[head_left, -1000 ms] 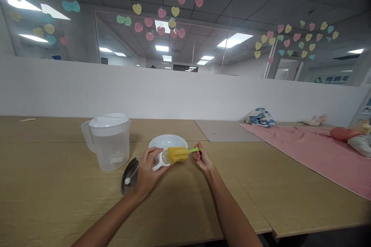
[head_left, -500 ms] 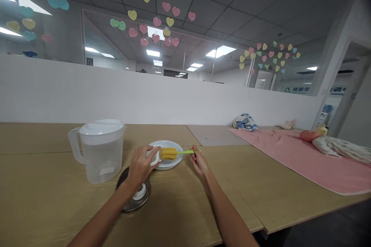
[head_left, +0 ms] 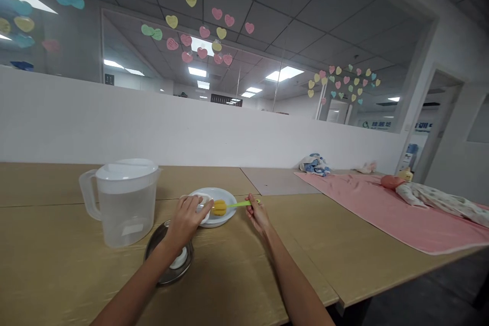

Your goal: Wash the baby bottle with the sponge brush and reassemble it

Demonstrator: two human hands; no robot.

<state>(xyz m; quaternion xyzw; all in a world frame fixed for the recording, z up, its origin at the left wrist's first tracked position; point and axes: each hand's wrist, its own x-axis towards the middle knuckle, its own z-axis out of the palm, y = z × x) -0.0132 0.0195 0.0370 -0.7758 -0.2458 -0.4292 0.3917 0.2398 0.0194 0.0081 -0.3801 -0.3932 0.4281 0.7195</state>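
My left hand (head_left: 186,220) grips a small white-collared bottle (head_left: 204,209), held low over a white plate (head_left: 225,219). A yellow sponge brush head (head_left: 219,208) sits at the bottle's mouth, partly hidden inside it. My right hand (head_left: 259,213) pinches the brush's green handle (head_left: 240,204) at its far end. Left of my left hand stands a clear plastic pitcher with a white lid (head_left: 123,205). Under my left wrist lies a dark round lid with a white knob (head_left: 168,252), partly hidden by my arm.
The wooden table (head_left: 275,249) has seams between its panels and stops at a white partition. To the right, a pink mat (head_left: 355,209) holds a baby doll in patterned clothes (head_left: 424,194). A blue-and-white cloth bundle (head_left: 315,165) lies at the back.
My view has moved up and away, so everything sits smaller and further left. The sponge head shows less and reaches deeper into the bottle, and the bottle has turned over the plate.
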